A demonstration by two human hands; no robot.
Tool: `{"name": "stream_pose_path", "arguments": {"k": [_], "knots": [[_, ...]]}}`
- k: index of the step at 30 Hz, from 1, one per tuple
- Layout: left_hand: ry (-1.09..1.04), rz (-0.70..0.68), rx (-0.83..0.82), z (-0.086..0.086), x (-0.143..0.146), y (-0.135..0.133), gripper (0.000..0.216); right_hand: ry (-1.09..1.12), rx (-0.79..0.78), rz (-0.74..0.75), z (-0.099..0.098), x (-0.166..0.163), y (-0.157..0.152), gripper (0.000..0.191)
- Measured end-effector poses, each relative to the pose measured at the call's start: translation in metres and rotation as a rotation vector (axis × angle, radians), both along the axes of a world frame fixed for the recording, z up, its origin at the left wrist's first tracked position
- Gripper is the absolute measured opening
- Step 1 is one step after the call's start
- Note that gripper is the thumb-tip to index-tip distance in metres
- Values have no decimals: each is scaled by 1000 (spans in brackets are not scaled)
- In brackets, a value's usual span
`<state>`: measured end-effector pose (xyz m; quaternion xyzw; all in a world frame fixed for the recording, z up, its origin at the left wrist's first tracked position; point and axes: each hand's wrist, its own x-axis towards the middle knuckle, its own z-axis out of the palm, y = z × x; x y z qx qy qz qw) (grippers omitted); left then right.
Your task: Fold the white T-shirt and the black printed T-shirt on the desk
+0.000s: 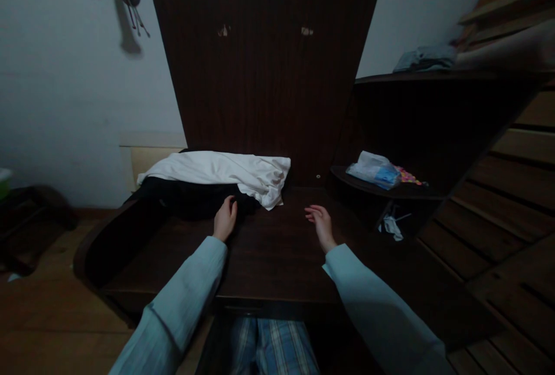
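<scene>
My left hand (225, 220) is over the dark wooden desk (273, 265), at the front edge of a black cloth (195, 196). Its thumb stands a little apart from its curved fingers, and I see nothing in it; whether it touches the cloth I cannot tell. A crumpled white cloth (217, 168) lies on top of the black one along the back left. To the right, my right hand (321, 226) hovers above the bare wood with its fingers loosely bent and apart, holding nothing. Both sleeves are light blue.
A dark corner shelf (416, 195) at the right bears a clear plastic package (375, 170) with something blue. Folded cloth (425, 58) lies on the shelf above. Crumpled white material (392, 227) sits below. A tall dark panel (269, 74) rises behind the desk; slatted wood stands far right.
</scene>
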<state>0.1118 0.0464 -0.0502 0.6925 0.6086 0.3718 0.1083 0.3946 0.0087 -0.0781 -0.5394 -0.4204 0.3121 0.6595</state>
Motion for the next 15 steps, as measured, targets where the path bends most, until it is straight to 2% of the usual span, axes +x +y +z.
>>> {"name": "stream_pose_path", "arguments": {"k": [2, 5, 7, 10, 13, 15], "knots": [[12, -114, 32, -1, 1, -12, 37, -163, 10, 71, 1, -17, -2, 19], [105, -367, 32, -4, 9, -27, 29, -447, 78, 226, 5, -45, -8, 23], [168, -447, 26, -7, 13, -34, 29, -670, 118, 283, 8, -57, -12, 30], [252, -452, 9, -11, 16, -40, 34, -978, 86, 339, 11, -65, -19, 43], [393, -407, -22, -15, 15, -43, 42, -1211, -73, 427, 14, -66, -26, 65], [496, -363, -66, -18, 14, -44, 53, -1307, -191, 492, 15, -67, -31, 71]]}}
